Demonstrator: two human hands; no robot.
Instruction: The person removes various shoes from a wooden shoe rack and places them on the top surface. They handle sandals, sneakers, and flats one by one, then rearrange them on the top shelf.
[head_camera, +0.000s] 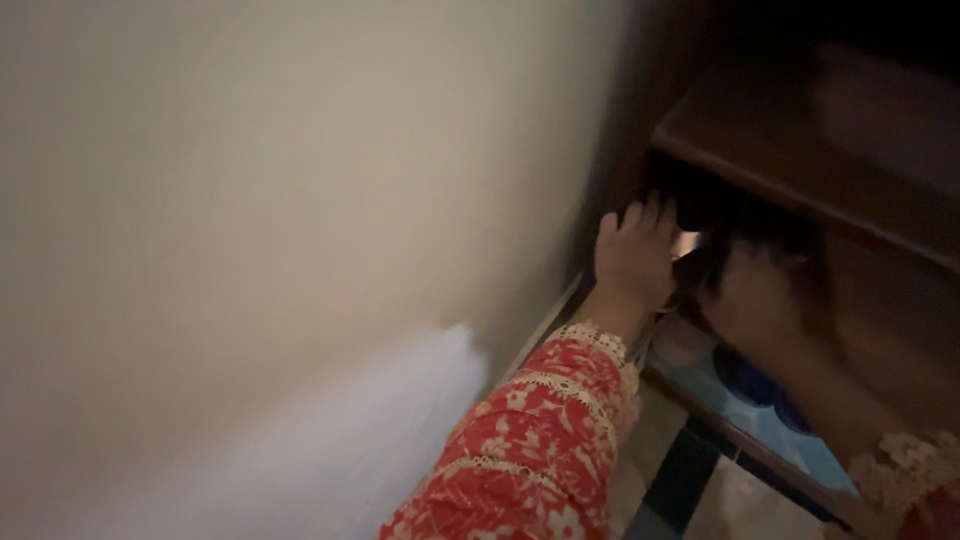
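While both hands reach under the dark wooden shelf (800, 160) at right of frame, left hand (633, 255) and blurred right hand (760, 295) are best moved slowly; grip cannot be told

The left hand (635, 255) is stretched forward under the dark wooden shelf (800, 150), its back turned up and its fingers (640, 215) pointed into the shadow below that shelf. The left forearm is covered by a red flowered sleeve with a lace cuff. The right hand (755, 295) is blurred, held just right of the left hand under the same shelf; its grip cannot be told.
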